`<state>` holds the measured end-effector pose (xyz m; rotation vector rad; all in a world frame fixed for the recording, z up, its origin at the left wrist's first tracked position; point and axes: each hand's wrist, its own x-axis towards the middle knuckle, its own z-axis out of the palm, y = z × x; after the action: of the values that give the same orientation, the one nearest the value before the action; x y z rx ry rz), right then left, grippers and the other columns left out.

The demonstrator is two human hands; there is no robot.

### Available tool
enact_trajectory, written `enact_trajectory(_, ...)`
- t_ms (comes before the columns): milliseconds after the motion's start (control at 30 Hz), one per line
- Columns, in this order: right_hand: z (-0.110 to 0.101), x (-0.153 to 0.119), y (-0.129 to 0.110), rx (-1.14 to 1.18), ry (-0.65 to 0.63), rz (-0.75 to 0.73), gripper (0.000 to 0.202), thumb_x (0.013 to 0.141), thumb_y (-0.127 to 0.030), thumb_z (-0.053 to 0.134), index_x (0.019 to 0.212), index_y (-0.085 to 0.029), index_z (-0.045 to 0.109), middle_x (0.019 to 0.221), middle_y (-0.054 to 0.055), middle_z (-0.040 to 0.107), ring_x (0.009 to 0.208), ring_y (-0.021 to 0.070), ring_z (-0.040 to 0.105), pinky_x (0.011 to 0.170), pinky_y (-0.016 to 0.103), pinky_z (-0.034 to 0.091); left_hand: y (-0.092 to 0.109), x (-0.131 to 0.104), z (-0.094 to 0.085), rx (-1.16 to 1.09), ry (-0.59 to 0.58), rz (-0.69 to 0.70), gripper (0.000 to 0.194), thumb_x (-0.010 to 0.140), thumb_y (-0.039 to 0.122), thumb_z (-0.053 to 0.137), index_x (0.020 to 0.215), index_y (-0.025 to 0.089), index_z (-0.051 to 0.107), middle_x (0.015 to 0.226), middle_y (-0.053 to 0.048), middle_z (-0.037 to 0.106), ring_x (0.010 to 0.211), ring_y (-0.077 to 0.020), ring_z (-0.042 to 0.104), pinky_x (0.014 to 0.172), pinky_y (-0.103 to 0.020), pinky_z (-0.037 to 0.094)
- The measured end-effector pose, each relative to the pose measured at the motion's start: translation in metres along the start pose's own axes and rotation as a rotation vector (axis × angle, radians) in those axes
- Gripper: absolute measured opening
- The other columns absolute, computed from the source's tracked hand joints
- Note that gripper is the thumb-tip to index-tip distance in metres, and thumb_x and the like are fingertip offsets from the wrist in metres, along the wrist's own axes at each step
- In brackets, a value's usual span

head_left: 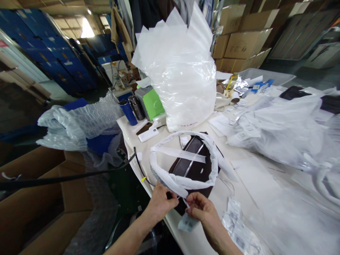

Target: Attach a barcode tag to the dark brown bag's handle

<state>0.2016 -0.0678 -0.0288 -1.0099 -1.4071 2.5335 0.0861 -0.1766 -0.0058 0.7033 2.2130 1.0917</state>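
A dark brown bag (pixel 190 159) lies on the white table, with a white-wrapped strap (pixel 214 159) looped over it. My left hand (pixel 162 200) is closed in a pinch beside the strap's near end; what its fingertips hold is too small to make out. My right hand (pixel 200 209) pinches a thin pale cord (pixel 186 203) just below that wrapped end. Under the right fingers hangs a small see-through packet (pixel 188 223). A loose white strip (pixel 180 154) crosses the loop.
Behind the bag stands a tall plastic bag of white sheets (pixel 183 78). A green box (pixel 151 102), a blue bottle (pixel 128 112) and a white device (pixel 148 134) sit at left. Plastic-wrapped goods (pixel 278 124) cover the right. An open carton (pixel 71 191) stands beside the table's left edge.
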Motion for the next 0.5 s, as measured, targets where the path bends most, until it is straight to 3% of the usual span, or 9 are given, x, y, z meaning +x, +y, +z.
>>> enact_trajectory(200, -0.003, -0.006, 0.005, -0.064, -0.03, 0.002, 0.023, 0.051, -0.012, 0.065, 0.071, -0.017, 0.054, 0.061, -0.004, 0.054, 0.058, 0.0107, 0.049, 0.057, 0.022, 0.035, 0.003, -0.002, -0.003, -0.041, -0.038, -0.033, 0.012, 0.055, 0.011, 0.056, 0.047, 0.018, 0.049, 0.055, 0.002, 0.053, 0.071, -0.0204, 0.056, 0.069, -0.031, 0.041)
enact_trajectory(400, -0.009, -0.006, 0.018, -0.224, -0.014, -0.034, 0.018, 0.055, -0.019, 0.061, 0.073, -0.017, 0.058, 0.058, -0.004, 0.05, 0.054, 0.0118, 0.045, 0.054, 0.024, 0.032, 0.007, -0.005, -0.003, -0.018, 0.0, -0.043, 0.012, 0.056, 0.011, 0.053, 0.049, 0.019, 0.046, 0.054, 0.002, 0.052, 0.071, -0.0207, 0.054, 0.073, -0.033, 0.04)
enact_trajectory(500, -0.013, -0.005, 0.022, -0.368, 0.022, -0.118, 0.011, 0.056, -0.023, 0.058, 0.065, -0.016, 0.06, 0.059, -0.002, 0.049, 0.058, 0.0137, 0.044, 0.057, 0.026, 0.031, 0.007, -0.005, -0.003, -0.013, -0.002, -0.038, 0.015, 0.056, 0.009, 0.05, 0.047, 0.02, 0.044, 0.051, 0.003, 0.049, 0.072, -0.021, 0.054, 0.074, -0.033, 0.04)
